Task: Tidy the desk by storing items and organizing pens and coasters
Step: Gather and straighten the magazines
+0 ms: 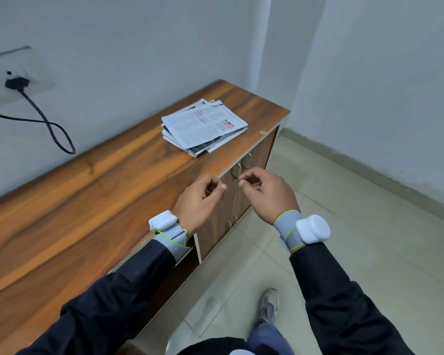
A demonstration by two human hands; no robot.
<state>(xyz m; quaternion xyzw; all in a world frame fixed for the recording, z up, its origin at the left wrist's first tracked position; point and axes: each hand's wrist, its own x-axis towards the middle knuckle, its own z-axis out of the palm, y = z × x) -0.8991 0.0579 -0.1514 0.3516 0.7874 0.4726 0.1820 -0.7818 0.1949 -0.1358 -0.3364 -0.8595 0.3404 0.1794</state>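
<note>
- A stack of papers [203,125] lies near the far end of the brown worktop [87,196].
- The left hand [201,198] is up in the air, nearer to us than the papers, its grip curled in and empty.
- The right hand [264,193] is just beside it, its grip curled the same way.
- Cupboard doors [256,155] sit below the papers.

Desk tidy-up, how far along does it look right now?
Done, apparently: no pens or coasters show on the desk. In hand: nothing. The left hand and right hand hover by the cabinet doors, fingers curled and holding nothing. Left: a stack of papers lies at the desk's far end, and the doors by the hands look closed, so storing the papers seems to be the remaining step.
</note>
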